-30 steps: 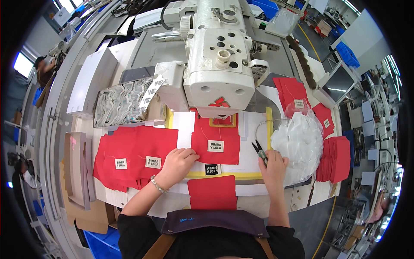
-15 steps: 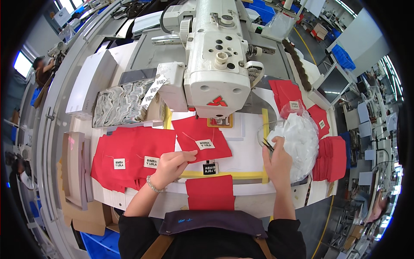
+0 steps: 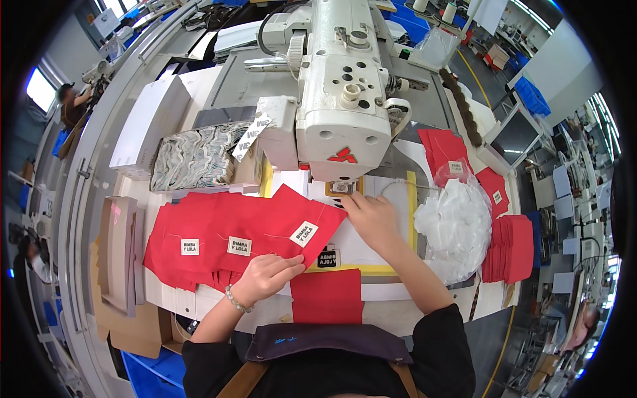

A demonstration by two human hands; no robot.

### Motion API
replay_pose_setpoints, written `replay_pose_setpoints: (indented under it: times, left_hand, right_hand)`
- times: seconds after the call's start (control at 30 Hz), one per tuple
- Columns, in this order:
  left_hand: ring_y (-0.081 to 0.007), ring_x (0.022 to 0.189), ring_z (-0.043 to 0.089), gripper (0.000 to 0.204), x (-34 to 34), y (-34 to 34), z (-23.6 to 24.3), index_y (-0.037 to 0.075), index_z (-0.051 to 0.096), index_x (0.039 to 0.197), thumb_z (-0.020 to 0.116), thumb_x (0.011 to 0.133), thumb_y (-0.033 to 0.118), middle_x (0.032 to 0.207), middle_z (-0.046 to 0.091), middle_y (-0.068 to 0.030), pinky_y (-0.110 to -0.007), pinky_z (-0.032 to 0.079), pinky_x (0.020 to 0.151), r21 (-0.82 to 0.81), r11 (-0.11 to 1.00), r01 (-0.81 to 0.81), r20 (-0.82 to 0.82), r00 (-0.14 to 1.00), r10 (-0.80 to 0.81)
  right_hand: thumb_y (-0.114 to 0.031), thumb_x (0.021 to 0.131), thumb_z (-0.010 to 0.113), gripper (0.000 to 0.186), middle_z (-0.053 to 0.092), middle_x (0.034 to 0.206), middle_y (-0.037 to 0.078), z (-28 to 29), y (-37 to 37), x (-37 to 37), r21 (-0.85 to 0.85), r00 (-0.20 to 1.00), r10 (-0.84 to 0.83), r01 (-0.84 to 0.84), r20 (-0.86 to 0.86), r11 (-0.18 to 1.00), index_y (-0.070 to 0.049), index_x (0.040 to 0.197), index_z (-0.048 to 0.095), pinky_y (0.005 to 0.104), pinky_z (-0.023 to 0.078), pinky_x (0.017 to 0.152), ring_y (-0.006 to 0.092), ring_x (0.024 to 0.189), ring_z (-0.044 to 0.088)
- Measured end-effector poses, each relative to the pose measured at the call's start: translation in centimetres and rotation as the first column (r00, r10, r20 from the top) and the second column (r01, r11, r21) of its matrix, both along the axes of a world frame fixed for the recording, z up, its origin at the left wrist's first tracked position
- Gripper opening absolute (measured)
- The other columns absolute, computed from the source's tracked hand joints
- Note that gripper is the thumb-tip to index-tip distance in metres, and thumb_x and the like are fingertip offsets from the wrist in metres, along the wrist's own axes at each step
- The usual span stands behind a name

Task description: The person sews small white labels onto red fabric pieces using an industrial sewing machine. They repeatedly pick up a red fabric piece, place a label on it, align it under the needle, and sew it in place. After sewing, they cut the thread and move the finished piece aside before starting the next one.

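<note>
My left hand (image 3: 269,275) pinches the lower corner of a red fabric piece (image 3: 285,205) with a square white label (image 3: 304,233), tilted over a spread stack of similar labelled pieces (image 3: 199,219) on the left. My right hand (image 3: 365,215) reaches under the white sewing machine's head (image 3: 338,119), beside the yellow-edged frame at the needle (image 3: 330,188), with dark tips of snips (image 3: 337,203) showing at its fingers; the rest of them is hidden. Below lies a yellow-taped white template (image 3: 411,202) with a black-and-white label (image 3: 328,259). A plain red piece (image 3: 325,298) lies at the front edge.
A bag of white pieces (image 3: 451,229) and red stacks (image 3: 504,249) lie right. A monitor (image 3: 514,136) stands behind them. A long white box (image 3: 142,126), a crumpled-strip tray (image 3: 192,159) and an open carton (image 3: 119,255) are left. A co-worker (image 3: 70,109) is at far left.
The labelled piece from under the machine head has moved left and toward me in my left hand. My right hand with the snips has moved from the right up to the needle area.
</note>
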State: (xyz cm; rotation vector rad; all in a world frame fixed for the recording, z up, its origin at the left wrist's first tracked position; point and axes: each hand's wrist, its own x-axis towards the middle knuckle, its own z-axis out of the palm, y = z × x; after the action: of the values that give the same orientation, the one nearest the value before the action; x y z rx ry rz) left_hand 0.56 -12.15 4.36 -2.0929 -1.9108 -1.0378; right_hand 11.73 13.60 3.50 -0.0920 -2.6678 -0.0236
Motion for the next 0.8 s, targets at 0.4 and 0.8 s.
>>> replay_pose_setpoints:
  times: [0.4, 0.8]
  left_hand:
    - [-0.0156, 0.062, 0.063, 0.026, 0.0, -0.1, -0.1, 0.002, 0.067, 0.097, 0.068, 0.071, 0.006, 0.1, 0.071, -0.0096, -0.028, 0.051, 0.055, -0.016, 1.0, 0.02, -0.042, 0.999, -0.021]
    - [-0.0178, 0.083, 0.074, 0.017, -5.1, 1.0, 0.8, -0.003, 0.071, 0.103, 0.066, 0.087, -0.001, 0.09, 0.074, -0.0138, -0.025, 0.057, 0.071, -0.225, 0.874, -0.432, 0.605, 0.641, 0.473]
  right_hand:
    - [-0.015, 0.08, 0.066, 0.014, 0.059, 0.072, 0.0, -2.1, -0.3, -2.2, -0.023, 0.999, 0.037, -0.037, 0.021, 0.999, -0.011, 0.085, 0.054, 0.0319, 0.043, 0.057, 0.0177, 0.063, 0.063]
    - [-0.024, 0.083, 0.071, 0.023, 0.061, 0.075, 0.002, -2.2, 1.0, 0.4, -0.069, 0.992, -0.107, 0.112, 0.062, 0.991, -0.01, 0.09, 0.054, 0.033, 0.046, 0.057, 0.0195, 0.061, 0.063]
